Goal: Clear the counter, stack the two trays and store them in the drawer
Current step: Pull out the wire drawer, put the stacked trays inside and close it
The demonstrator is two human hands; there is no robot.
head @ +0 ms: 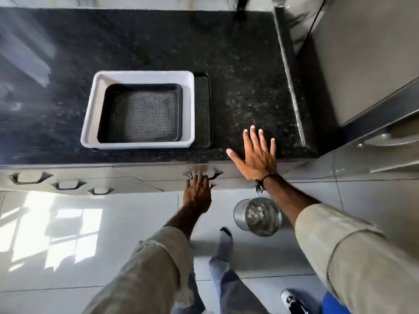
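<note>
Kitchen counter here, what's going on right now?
A person stands at the dark counter. Their left hand reaches for a drawer handle just under the counter edge; the drawer looks shut. Their right hand rests flat and open on the counter. The white tray sits on top of the black tray, not yet stored.

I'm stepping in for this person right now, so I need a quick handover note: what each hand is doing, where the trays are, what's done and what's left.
Left hand: fingers hooked on the drawer handle under the counter edge; drawer looks shut.
Right hand: open, flat on the counter near its front edge, holding nothing.
Trays: white tray sits on the black tray, whose edge shows at its right. A dark patterned piece lies inside the white tray.
Done: trays stacked; nothing else shows on the counter.
Left: pull the drawer open, put the stack in, close it.
</note>
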